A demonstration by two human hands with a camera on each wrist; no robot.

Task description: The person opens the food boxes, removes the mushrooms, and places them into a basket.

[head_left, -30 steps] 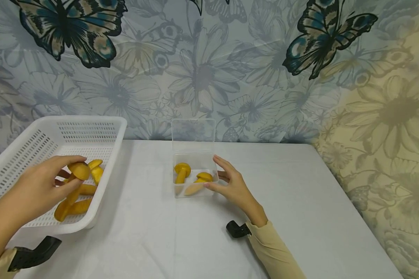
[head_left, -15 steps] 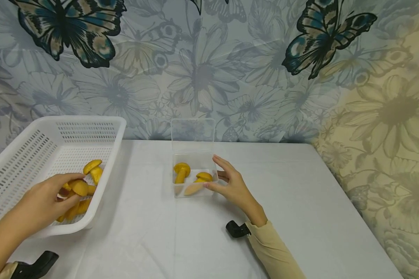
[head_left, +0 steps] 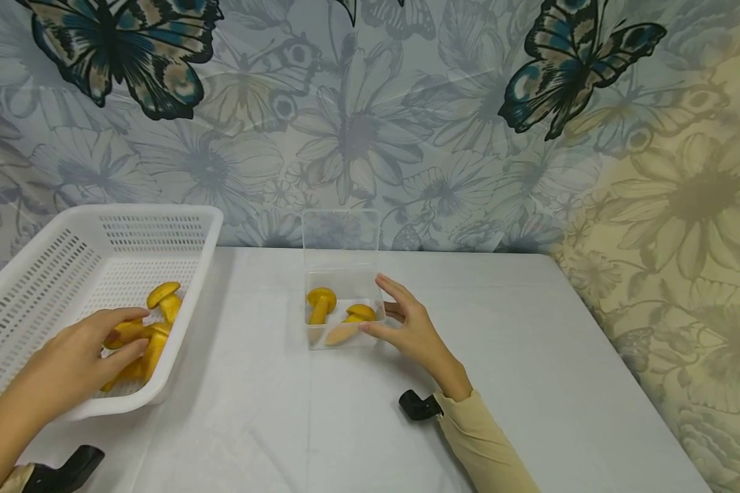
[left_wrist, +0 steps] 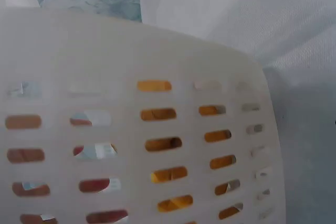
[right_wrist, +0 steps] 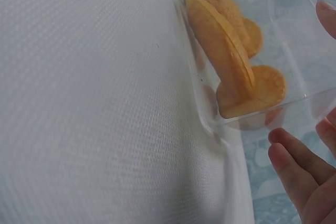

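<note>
Your left hand is down inside the white slotted basket at the left of the table, fingers curled over the yellow toy mushrooms piled near the basket's front right corner; the thumb and forefinger close around one of them, though the head view does not show plainly whether it is lifted or lying with the rest. One more mushroom stands a little farther back in the basket, apart from your fingers. The left wrist view shows only the basket wall from outside, with yellow pieces glimpsed through its slots. Your right hand is relaxed and spread, holding nothing, with its fingertips resting against the right wall of the small clear plastic box that sits at the middle of the table, its lid standing up behind it. Inside the box are three yellow pieces: a mushroom standing upright at the left, a cap at the right, and a paler piece lying along the front wall. From the right wrist view you see those pieces pressed against the clear wall, with your fingertips just beside the box corner. Black wrist mounts show at both cuffs, and a butterfly-and-flower cloth hangs behind the table
</note>
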